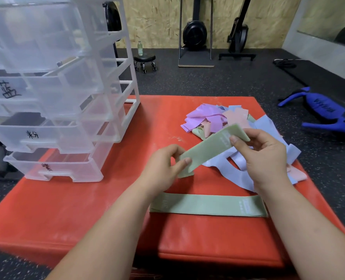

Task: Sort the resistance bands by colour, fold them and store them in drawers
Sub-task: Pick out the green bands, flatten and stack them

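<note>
On the red mat (86, 209), a pile of bands (218, 120) in purple, pink, blue and green lies at one o'clock, just behind the hands. The clear drawer unit (56, 87) stands at ten o'clock, its contents unclear. The left hand (163, 164) and right hand (262, 156) pinch the ends of a green band (212, 146) at centre. A second green band (208, 206) lies flat at six o'clock.

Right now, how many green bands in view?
3: held band between left hand and right hand; flat band on the mat; curled band at the pile's left edge. Pile may hide more.
</note>
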### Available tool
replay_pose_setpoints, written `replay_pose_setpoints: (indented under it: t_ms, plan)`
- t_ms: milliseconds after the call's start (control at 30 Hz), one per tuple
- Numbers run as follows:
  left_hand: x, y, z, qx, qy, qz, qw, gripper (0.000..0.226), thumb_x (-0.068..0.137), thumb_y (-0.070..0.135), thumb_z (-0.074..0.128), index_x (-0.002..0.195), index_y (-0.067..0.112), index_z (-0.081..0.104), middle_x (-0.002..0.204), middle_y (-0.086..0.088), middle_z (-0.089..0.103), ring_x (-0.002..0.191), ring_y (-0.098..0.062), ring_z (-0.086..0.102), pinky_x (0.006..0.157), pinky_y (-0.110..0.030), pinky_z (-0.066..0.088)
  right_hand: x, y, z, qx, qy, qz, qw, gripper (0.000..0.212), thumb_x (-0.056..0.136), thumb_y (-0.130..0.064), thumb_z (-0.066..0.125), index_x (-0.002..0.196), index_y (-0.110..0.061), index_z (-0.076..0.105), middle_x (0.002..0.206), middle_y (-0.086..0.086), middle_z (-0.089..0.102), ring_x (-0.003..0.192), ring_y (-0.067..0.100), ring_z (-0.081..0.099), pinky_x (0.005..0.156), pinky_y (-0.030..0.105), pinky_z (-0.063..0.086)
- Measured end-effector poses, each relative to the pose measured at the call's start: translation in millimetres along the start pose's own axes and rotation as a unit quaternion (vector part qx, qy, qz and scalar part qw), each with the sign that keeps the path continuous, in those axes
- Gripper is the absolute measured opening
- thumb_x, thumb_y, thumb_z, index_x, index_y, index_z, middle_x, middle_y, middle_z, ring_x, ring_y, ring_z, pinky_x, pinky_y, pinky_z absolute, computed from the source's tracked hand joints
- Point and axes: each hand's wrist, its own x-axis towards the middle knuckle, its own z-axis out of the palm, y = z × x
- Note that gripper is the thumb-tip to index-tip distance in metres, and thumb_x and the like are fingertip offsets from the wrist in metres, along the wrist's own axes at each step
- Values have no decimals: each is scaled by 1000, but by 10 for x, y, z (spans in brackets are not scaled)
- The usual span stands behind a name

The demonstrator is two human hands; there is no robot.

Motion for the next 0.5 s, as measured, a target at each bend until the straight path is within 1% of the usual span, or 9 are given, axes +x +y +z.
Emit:
replay_pose_setpoints:
  t_ms: [67,133,200,233,267,333,433,500]
  plan:
    - [0,22,-70,18,-19,0,1000,17,96,42,75,87,29,67,72,5,66,64,-13,61,66,-35,48,39,44,-72,12,15,11,1000,15,87,-16,83,97,-24,76,89,-4,76,77,6,66,73,16,52]
    - [-11,17,-111,36,-47,0,998,22,95,43,76,83,28,65,73,2,66,67,-18,63,67,-36,48,91,83,-157,11,18,21,1000,15,87,-17,84,99,-23,76,88,-2,75,74,5,64,71,15,51]
    - [-12,-20,-130,53,-65,1,996,20,93,42,78,84,27,67,76,4,67,72,-17,62,69,-37,49,129,143,-229,-13,8,25,1000,16,86,-18,85,99,-22,76,91,-3,78,78,5,69,74,16,53]
    - [-12,-47,-137,59,-68,1,996,17,93,39,78,86,28,67,76,6,67,71,-12,60,68,-34,48,141,180,-253,-22,3,30,999,17,86,-18,85,100,-21,77,94,-4,79,84,7,72,77,16,54]
    - [-16,-66,-147,65,-68,2,996,14,93,36,78,87,30,67,76,9,66,69,-8,58,65,-30,46,147,216,-274,-28,0,34,999,19,85,-18,85,102,-20,77,97,-4,80,90,9,74,80,17,54]
    - [-27,-106,-183,69,-59,-3,996,10,93,29,79,93,32,69,79,13,66,70,-5,59,65,-22,44,169,284,-323,-34,2,48,998,22,86,-16,85,106,-18,76,101,-3,80,95,10,75,81,20,55]
    - [-32,-169,-260,60,-35,-24,997,15,93,23,77,103,34,73,87,13,68,74,-6,64,70,-24,51,218,313,-411,-37,-1,77,996,28,88,-14,83,114,-19,75,104,-3,80,94,8,74,80,24,53]
    - [-23,-190,-309,39,-4,-40,998,14,95,25,76,106,33,74,86,11,70,72,-7,64,71,-29,54,221,303,-468,-56,-28,93,994,22,89,-15,82,110,-21,77,98,-7,80,84,-1,71,74,20,50]
